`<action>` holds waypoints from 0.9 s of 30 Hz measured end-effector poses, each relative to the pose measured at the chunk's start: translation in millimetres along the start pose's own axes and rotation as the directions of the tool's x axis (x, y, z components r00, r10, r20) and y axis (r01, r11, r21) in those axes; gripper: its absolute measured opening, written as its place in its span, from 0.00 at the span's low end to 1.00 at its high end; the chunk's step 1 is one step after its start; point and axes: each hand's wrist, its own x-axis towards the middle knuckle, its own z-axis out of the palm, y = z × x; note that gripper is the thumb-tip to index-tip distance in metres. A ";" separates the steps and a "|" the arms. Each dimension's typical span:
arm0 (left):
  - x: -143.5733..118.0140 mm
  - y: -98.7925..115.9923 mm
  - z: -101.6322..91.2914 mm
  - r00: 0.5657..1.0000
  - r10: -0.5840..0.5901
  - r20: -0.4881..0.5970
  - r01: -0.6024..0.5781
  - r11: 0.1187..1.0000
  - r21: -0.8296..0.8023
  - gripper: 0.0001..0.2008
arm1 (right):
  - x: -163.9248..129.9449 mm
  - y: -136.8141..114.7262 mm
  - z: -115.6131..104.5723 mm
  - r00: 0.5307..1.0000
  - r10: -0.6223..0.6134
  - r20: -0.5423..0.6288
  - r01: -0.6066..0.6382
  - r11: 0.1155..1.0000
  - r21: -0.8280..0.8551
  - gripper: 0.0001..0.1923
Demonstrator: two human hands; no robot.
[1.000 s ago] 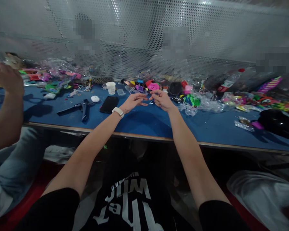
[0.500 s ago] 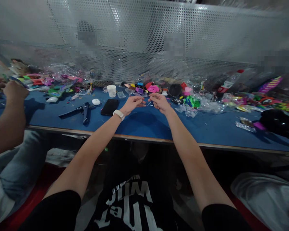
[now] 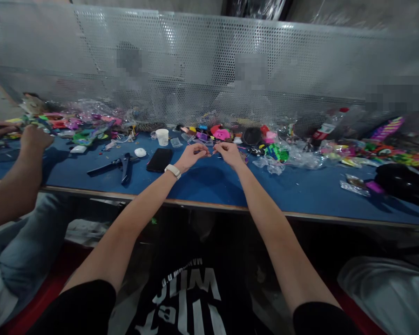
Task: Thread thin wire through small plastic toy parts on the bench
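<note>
Head view: blue table [image 3: 202, 184], perforated screen [image 3: 209, 70]; both grips pinched on something tiny, unidentifiable

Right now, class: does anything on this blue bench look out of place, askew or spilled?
Nothing looks spilled or broken. The pliers lie askew beside a black phone, apart from the left hand and right hand. Loose colourful parts and clear wrappers clutter the back edge.

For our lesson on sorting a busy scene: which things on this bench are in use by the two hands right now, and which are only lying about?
In use:
left hand
right hand
thin wire pinched between them

Lying about:
black phone
pliers
white cup
bottle
</note>
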 end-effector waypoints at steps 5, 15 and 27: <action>-4.8 3.5 1.8 0.992 -0.106 0.067 0.103 0.994 0.043 0.11 | -1.4 -2.5 1.5 1.000 -0.023 0.017 0.024 0.999 -0.046 0.36; -5.7 7.2 2.1 0.982 -0.076 0.175 0.050 0.988 0.147 0.11 | -3.9 -10.0 8.1 0.999 -0.017 0.030 0.018 1.000 -0.026 0.35; -10.0 11.6 4.7 0.984 -0.151 0.090 0.138 0.981 0.136 0.08 | -6.0 -6.8 12.8 0.995 -0.103 -0.007 0.102 0.989 -0.110 0.35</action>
